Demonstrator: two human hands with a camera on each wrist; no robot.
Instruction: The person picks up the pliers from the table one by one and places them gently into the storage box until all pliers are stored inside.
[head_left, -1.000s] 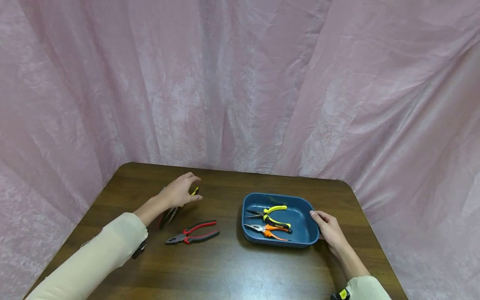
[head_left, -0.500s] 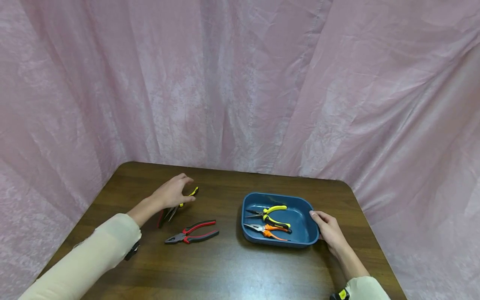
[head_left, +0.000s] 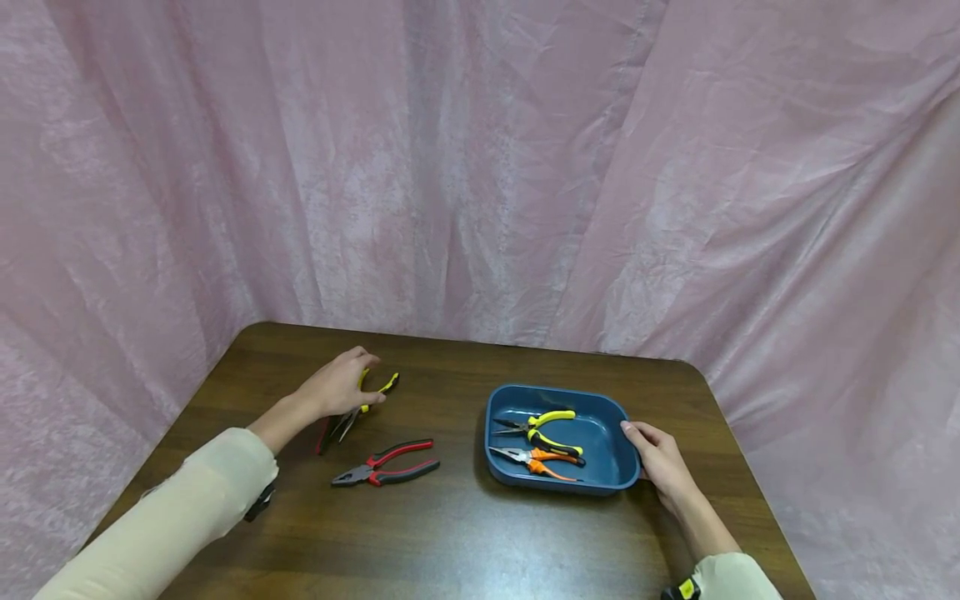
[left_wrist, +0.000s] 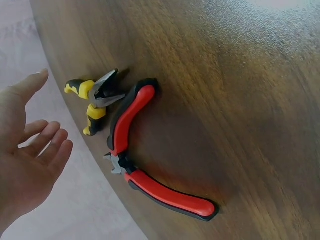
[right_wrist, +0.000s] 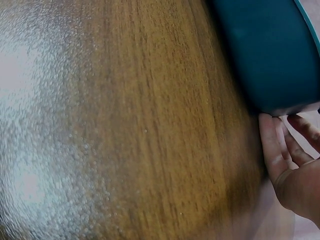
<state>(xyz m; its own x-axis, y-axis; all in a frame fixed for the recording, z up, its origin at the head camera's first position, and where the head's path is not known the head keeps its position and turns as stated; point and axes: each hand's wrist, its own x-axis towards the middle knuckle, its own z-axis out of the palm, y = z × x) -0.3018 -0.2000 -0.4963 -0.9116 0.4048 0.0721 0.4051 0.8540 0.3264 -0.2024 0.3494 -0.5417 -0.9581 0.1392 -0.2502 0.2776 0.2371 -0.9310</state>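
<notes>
My left hand (head_left: pixel 339 387) hovers with spread fingers over yellow-and-black needle-nose pliers (head_left: pixel 365 409), covering part of them in the head view. In the left wrist view these pliers (left_wrist: pixel 87 89) lie spread on the wood, their tips close to the grip of red-and-black pliers (left_wrist: pixel 126 120), and the palm has nothing in it. My right hand (head_left: pixel 658 458) holds the right end of a blue tray (head_left: pixel 634 467), thumb over the rim and fingers against the outer wall. Inside the tray are yellow-and-black needle-nose pliers (head_left: pixel 533 422) and orange-handled pliers (head_left: pixel 537 456).
Another pair of red-and-black pliers (head_left: pixel 372 472), handles spread, lies on the brown wooden table (head_left: pixel 450 533) between my left arm and the tray. A pink curtain (head_left: pixel 480 167) hangs behind the table's far edge.
My left hand has drawn back a little to the left, so more of the yellow-and-black pliers beneath it shows. The right hand and the tray stay put.
</notes>
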